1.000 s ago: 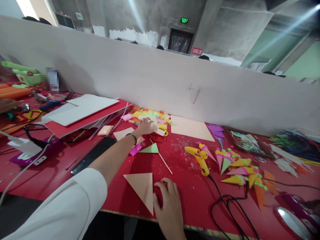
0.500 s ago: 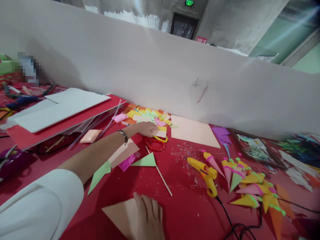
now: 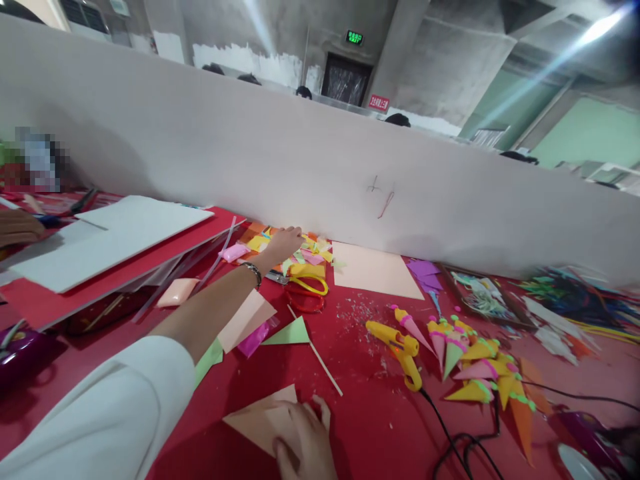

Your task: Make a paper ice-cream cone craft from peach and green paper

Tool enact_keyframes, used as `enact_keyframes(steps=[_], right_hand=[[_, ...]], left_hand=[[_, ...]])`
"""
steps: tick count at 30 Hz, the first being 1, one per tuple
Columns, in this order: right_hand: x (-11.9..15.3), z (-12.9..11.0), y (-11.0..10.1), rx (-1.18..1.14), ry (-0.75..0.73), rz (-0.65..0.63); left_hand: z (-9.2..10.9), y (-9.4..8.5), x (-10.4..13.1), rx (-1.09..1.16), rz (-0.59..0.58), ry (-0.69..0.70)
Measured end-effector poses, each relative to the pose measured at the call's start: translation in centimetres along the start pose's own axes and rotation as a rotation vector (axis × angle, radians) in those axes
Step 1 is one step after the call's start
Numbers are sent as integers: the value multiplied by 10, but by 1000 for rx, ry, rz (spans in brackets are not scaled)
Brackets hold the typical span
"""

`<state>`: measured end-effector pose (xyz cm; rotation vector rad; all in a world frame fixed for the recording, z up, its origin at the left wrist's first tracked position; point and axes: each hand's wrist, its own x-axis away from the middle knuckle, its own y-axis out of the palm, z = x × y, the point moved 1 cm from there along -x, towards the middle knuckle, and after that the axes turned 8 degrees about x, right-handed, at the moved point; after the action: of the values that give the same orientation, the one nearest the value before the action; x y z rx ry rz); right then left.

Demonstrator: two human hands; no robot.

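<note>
My left hand (image 3: pixel 286 243) reaches across to a pile of coloured paper scraps (image 3: pixel 315 252) by the partition. Its fingers are curled down and their tips are hidden, so I cannot make out what they hold. Scissors with yellow and red handles (image 3: pixel 316 285) lie just nearer than that hand. Close to me, my right hand (image 3: pixel 311 437) grips a peach paper piece (image 3: pixel 260 419) between thumb and fingers, with one edge lifted. Beneath my left forearm lie another peach paper (image 3: pixel 246 321), a pink packet (image 3: pixel 256 337) and a green paper triangle (image 3: pixel 290 333).
A yellow glue gun (image 3: pixel 397 347) with a black cord lies to the right, beside several small decorated paper cones (image 3: pixel 470 360). White boards (image 3: pixel 115 233) are stacked at left. A thin stick (image 3: pixel 325 367) and a large peach sheet (image 3: pixel 375 270) lie ahead. Another person's hand (image 3: pixel 20 227) shows far left.
My left hand has moved farther toward the partition, away from the scissors. My right hand has turned, and the peach paper under it is now partly lifted. The view has tilted up.
</note>
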<state>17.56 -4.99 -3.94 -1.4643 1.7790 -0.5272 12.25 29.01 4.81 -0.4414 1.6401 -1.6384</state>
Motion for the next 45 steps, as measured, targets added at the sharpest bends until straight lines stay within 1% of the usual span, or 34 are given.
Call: enact_keyframes(steps=[3, 5, 7, 8, 9, 11, 14, 16, 17, 19, 20, 22, 23, 25, 27, 30, 32, 35, 40, 43, 45], right_hand=[[-1, -1, 0, 19, 2, 52], [-3, -3, -3, 32, 11, 63], [-5, -6, -9, 40, 14, 43], [-6, -8, -12, 42, 7, 13], [-7, -11, -15, 44, 6, -28], [-9, -14, -21, 52, 39, -64], [-14, -17, -32, -22, 119, -124], [-19, -17, -40, -87, 142, -168], [-23, -16, -45, -93, 143, -156], [-32, -13, -54, -52, 97, -123], [-36, -12, -58, -41, 53, -140], [-44, -8, -63, -67, 1, -154], [-47, -6, -64, -88, -12, -178], [-50, -1, -63, -145, -16, -233], [-49, 3, -61, -190, -12, -297], [-46, 8, -56, -202, -43, -383], [-44, 10, -55, -175, -73, -413], [-42, 11, -59, -55, -119, -399], [-24, 11, -69, 316, -267, -349], [-8, 12, -68, 381, -318, -319], [-1, 13, -64, 359, -305, -300]], left_hand=[[3, 6, 7, -43, 35, -15], [2, 11, 16, -49, 29, -26], [1, 12, 25, -39, 15, -26], [0, 10, 29, -30, 6, -17], [0, 5, 31, -19, -4, -1], [3, -12, 36, 9, -41, 65], [20, -44, 52, 72, -152, 250], [40, -64, 77, 126, -207, 379], [51, -71, 94, 180, -204, 491], [72, -80, 133, 246, -145, 641], [82, -80, 154, 269, -159, 691], [95, -75, 192, 301, -204, 736], [99, -71, 207, 307, -213, 734], [103, -59, 229, 261, -255, 711], [104, -48, 243, 188, -183, 672], [107, -33, 254, 99, -56, 691], [111, -25, 259, 68, -36, 729], [115, -18, 266, 63, -107, 704], [124, -21, 277, 70, -198, 589], [130, -21, 281, 65, -283, 470], [130, -21, 282, 88, -312, 399]])
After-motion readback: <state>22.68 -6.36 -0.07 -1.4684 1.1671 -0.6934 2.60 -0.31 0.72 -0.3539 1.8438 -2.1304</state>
